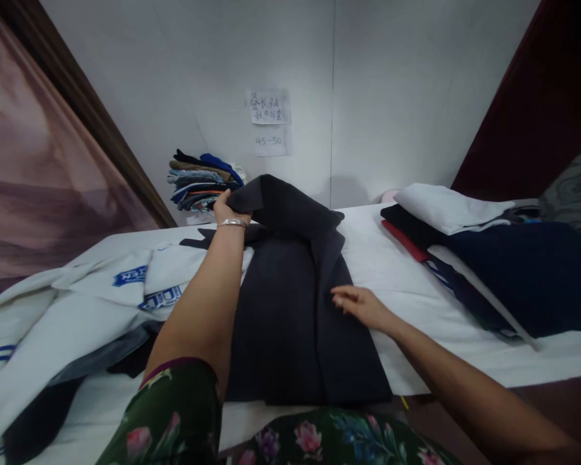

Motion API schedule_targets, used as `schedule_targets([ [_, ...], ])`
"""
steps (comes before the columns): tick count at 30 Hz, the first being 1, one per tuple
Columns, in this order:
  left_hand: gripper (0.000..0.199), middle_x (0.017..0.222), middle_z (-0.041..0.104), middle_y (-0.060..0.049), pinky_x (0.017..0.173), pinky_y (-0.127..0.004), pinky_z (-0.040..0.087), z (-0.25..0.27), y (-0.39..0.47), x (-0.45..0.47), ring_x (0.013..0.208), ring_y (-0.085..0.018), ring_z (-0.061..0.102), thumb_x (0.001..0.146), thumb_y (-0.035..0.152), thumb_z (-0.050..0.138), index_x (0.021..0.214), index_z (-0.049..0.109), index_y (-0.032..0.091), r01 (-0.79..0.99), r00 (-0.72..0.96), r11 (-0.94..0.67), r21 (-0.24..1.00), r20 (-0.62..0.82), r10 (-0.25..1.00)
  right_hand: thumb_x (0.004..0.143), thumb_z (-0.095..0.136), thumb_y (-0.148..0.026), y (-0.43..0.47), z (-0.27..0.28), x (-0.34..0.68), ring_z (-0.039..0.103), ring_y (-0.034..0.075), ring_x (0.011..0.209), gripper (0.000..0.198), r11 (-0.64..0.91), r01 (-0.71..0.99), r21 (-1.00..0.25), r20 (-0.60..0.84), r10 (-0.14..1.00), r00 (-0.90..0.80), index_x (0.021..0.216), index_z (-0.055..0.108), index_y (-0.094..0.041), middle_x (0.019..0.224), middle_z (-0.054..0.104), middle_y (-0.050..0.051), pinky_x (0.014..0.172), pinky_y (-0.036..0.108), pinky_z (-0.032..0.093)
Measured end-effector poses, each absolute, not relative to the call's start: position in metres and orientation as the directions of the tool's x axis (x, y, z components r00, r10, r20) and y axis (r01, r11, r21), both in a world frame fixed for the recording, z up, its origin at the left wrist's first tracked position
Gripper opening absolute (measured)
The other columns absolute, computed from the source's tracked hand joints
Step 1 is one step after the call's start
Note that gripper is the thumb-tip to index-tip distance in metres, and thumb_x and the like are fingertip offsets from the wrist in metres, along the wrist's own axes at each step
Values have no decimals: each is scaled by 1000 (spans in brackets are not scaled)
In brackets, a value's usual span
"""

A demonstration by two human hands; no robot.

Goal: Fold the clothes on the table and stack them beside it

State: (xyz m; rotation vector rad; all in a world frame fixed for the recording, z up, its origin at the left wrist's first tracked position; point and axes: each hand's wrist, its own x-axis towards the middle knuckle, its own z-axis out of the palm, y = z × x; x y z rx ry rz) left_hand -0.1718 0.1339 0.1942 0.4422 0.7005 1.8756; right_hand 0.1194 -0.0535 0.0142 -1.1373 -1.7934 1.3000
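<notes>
A dark grey jacket (281, 310) lies lengthwise in front of me on the white-covered table. My left hand (230, 210), with a silver bracelet at the wrist, grips the jacket's far end and lifts it, so that part bulges up above the rest. Over the jacket's right edge is my right hand (361, 307), its fingers bent and apart. I cannot tell whether its fingertips touch the cloth. Left of the lifted part, a dark pointed bit of cloth sticks out on the table.
White garments with blue print (91, 297) are heaped at the left, dark cloth beneath. A folded clothes stack (203, 181) stands at the back left. More clothes, a navy garment (527, 271) among them, pile up at the right. Handwritten paper notes (271, 123) hang on the wall.
</notes>
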Motion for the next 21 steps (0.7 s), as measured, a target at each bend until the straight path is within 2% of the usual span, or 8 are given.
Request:
schedule_targets([
  [2, 13, 75, 65, -3, 78, -31, 54, 192, 127, -174, 87, -18, 66, 83, 24, 46, 73, 53, 20, -729, -392, -295, 617, -22, 920, 80, 58, -38, -17, 14, 136, 64, 18, 86, 38, 144, 299, -943, 70, 967, -245, 112, 66, -18, 100, 70, 7, 76, 32, 52],
  [4, 10, 73, 64, -3, 74, -29, 55, 193, 120, -176, 78, -17, 66, 82, 20, 46, 75, 54, 20, -750, -399, -298, 591, -45, 916, 78, 57, -29, 22, 14, 150, 63, 20, 99, 31, 108, 403, -909, 96, 994, -51, 105, 69, -19, 106, 70, 7, 92, 36, 48],
  [7, 10, 67, 63, -1, 68, -25, 54, 195, 108, -179, 67, -14, 64, 82, 15, 46, 80, 55, 19, -769, -418, -294, 567, -99, 903, 78, 55, -22, 76, 14, 161, 58, 23, 114, 31, 65, 463, -884, 98, 994, 48, 105, 69, -16, 116, 67, 10, 104, 38, 38],
  [10, 12, 66, 64, 0, 63, -23, 54, 195, 93, -181, 62, -12, 64, 84, 12, 46, 85, 55, 19, -769, -425, -271, 579, -146, 893, 80, 53, -22, 121, 16, 159, 55, 24, 118, 33, 31, 471, -882, 74, 995, 72, 108, 68, -13, 121, 64, 11, 106, 38, 36],
  [16, 15, 67, 66, 0, 62, -25, 56, 190, 50, -173, 62, -14, 66, 82, 9, 48, 84, 58, 19, -724, -437, -237, 648, -165, 884, 79, 61, -24, 194, 33, 141, 57, 29, 114, 40, -34, 429, -903, -16, 999, 46, 117, 61, -9, 121, 63, 18, 97, 43, 43],
  [19, 16, 68, 68, -1, 62, -27, 58, 182, 14, -163, 65, -16, 68, 80, 8, 49, 82, 60, 19, -702, -397, -178, 690, -171, 902, 83, 59, -23, 220, 48, 125, 59, 26, 109, 39, 5, 381, -925, -9, 999, -35, 120, 59, -10, 121, 63, 16, 93, 39, 46],
  [21, 18, 72, 70, -4, 63, -31, 60, 174, -12, -154, 71, -21, 70, 78, 10, 50, 83, 63, 20, -690, -332, -72, 720, -227, 915, 86, 58, -22, 232, 56, 110, 58, 22, 109, 38, 69, 335, -940, 33, 993, -113, 122, 57, -11, 123, 63, 12, 92, 32, 46],
])
